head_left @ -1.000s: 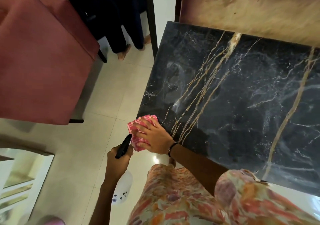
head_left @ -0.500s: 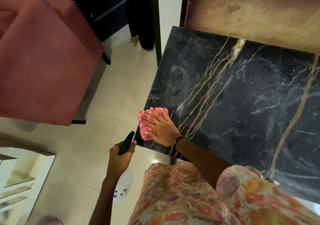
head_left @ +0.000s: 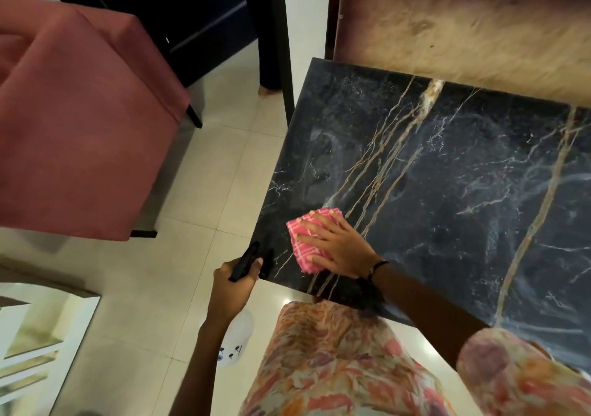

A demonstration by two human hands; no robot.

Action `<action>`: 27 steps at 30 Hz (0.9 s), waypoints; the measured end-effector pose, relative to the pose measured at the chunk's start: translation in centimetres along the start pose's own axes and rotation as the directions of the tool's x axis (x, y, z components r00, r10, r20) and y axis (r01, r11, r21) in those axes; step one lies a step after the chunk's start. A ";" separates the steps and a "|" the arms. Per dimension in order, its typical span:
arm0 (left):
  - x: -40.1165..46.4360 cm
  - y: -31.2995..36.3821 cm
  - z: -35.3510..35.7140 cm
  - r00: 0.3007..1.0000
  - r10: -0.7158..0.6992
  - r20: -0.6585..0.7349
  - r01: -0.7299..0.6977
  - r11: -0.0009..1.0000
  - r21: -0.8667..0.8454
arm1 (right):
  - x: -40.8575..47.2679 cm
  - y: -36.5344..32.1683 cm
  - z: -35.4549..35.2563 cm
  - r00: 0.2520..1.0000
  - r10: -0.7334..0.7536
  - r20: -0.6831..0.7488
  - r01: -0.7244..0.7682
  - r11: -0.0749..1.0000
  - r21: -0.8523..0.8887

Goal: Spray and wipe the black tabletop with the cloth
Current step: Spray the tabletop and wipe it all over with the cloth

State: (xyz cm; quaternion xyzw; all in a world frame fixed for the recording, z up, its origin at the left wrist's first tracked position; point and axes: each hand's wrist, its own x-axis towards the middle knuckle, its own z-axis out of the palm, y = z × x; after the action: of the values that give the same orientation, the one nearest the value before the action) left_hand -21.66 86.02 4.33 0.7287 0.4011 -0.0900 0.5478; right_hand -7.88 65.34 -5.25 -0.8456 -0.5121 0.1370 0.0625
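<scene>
Right grip presses flat, fingers spread, on the cloth at the table's near-left corner, unwiped top stretching away rightward, while the left grip clasps the sprayer off its edge.

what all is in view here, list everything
tabletop: 1, black marble with gold veins, right
cloth: 1, pink, on the tabletop's near left corner
spray bottle: 1, white with black trigger, off the table's left edge
chair: 1, pink, left
mirror: 1, lower left on the floor
panel: 1, tan, behind the tabletop
floor: cream tiles
left hand: holds the spray bottle
right hand: pressed flat on the cloth
</scene>
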 end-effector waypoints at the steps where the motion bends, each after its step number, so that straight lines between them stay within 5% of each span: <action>1: 0.1 0.2 0.1 1.000 0.007 -0.002 -0.007 1.000 0.004 | 1.0 0.5 -0.4 0.999 0.033 0.006 -0.033 0.999 -0.004; 7: 0.7 1.4 1.1 0.998 0.055 0.004 -0.055 0.998 0.042 | 7.1 -2.9 -0.9 0.980 0.193 0.045 -0.193 0.981 -0.021; 15: 0.8 3.5 3.2 0.999 0.018 0.034 -0.021 0.995 0.096 | -0.3 -0.7 0.5 0.991 -0.129 -0.023 0.129 0.992 0.010; 21: 2.0 4.5 3.8 0.999 -0.041 0.019 0.039 0.996 0.078 | 0.9 6.3 -1.5 0.999 0.036 0.009 -0.036 0.999 -0.001; 27: 3.7 5.5 3.4 1.000 -0.027 0.005 0.026 0.995 0.101 | 9.2 3.2 -3.4 0.972 0.234 0.030 -0.235 0.972 0.006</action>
State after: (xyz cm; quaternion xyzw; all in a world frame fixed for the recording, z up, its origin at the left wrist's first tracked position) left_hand -14.38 84.43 4.95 0.7497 0.4039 -0.1197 0.5104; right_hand -0.11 72.04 -4.31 -0.8978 -0.4088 0.1583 0.0426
